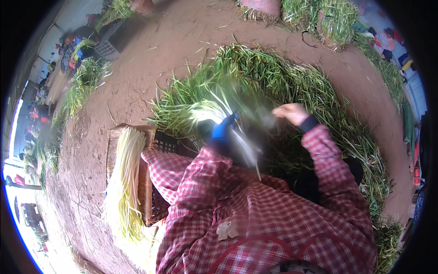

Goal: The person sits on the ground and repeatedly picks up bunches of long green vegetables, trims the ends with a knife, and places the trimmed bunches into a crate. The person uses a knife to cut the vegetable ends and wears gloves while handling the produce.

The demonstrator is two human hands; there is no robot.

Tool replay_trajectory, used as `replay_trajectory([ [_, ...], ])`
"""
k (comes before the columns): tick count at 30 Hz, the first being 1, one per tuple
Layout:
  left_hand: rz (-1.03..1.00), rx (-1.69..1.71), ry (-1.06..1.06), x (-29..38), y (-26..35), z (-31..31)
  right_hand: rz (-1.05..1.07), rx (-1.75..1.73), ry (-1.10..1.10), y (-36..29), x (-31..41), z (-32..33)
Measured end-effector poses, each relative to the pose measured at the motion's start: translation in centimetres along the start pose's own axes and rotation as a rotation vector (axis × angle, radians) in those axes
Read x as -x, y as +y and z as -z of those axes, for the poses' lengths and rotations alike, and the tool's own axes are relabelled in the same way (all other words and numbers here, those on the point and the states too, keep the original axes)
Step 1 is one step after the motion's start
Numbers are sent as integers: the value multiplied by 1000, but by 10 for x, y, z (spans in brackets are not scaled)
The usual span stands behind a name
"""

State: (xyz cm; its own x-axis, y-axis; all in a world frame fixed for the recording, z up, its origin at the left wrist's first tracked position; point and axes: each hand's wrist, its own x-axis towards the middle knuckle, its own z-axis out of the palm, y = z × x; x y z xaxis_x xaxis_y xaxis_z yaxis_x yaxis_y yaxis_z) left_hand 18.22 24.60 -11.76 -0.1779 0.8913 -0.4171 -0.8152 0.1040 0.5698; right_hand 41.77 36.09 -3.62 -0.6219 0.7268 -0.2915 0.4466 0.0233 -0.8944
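My left hand (224,126), in a blue glove, is closed around a bunch of long pale-stemmed green stalks (208,111), whose lower ends point down over my lap and are blurred. To the right of it, my bare right hand (291,113) is raised over a curved heap of green leafy stalks (291,75); its fingers are partly blurred, and I cannot tell whether they hold a leaf. Left of my knee, a bundle of trimmed pale yellow stalks (128,178) lies on a brown board over a dark plastic crate (159,205).
Trodden brown earth (137,72) surrounds the heap. More green bundles (338,24) stand at the top right beside a pink sack (263,5). A grey crate (109,44) is at the upper left. Other people sit along both far sides, near further greens.
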Motion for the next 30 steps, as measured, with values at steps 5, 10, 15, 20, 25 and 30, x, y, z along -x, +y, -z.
replay_trajectory([
  [5,6,-193,11,20,-17,-5,145,-362,17,38,-95,-111],
  [10,-34,-77,82,11,-13,6,158,-728,214,34,-93,-141],
  [15,-11,-151,186,-30,-10,38,-235,-1477,343,49,-62,-111],
  [20,-39,-218,177,-56,-11,57,51,-1175,-5,39,-52,-85],
  [25,65,-247,116,-51,-47,46,-50,-617,192,36,-59,-131],
  [30,-36,-265,292,-54,-45,44,120,-832,340,97,-67,-128],
])
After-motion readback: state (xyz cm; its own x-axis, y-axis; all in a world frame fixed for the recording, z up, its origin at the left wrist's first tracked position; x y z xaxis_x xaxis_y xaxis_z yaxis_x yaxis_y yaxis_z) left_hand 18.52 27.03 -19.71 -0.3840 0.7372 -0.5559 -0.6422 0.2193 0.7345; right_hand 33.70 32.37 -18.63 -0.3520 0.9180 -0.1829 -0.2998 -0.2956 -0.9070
